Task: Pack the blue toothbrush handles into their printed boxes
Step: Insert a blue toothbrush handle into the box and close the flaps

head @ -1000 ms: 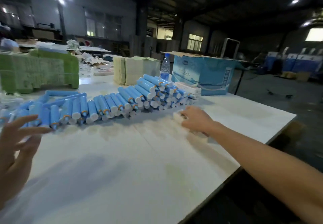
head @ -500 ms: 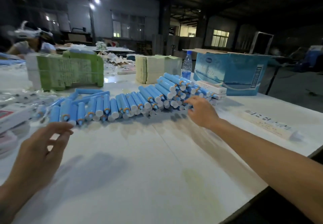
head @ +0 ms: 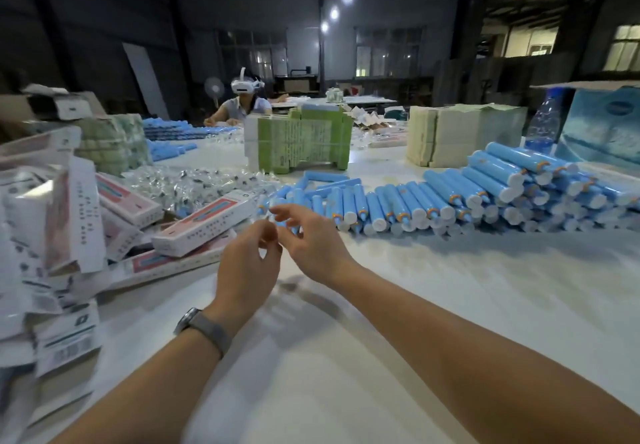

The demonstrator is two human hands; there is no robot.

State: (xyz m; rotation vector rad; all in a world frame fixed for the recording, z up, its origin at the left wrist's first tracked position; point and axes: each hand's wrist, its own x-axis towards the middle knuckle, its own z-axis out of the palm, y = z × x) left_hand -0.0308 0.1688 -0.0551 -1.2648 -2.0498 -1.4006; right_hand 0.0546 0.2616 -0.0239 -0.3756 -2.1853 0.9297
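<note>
The blue toothbrush handles (head: 433, 201) are laid in a row on the bench (head: 346, 357), long axes pointing away, just beyond the right hand (head: 313, 242), the nearer one. Whether either it or the left hand (head: 247, 263) pinches anything cannot be told. Printed boxes (head: 204, 223) are piled left.

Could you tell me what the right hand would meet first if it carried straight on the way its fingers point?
Probably the near left end of the row of blue handles: the right hand points up and left, fingertips just short of it. Depth is unclear; beyond lie the clear wrappers.
</note>
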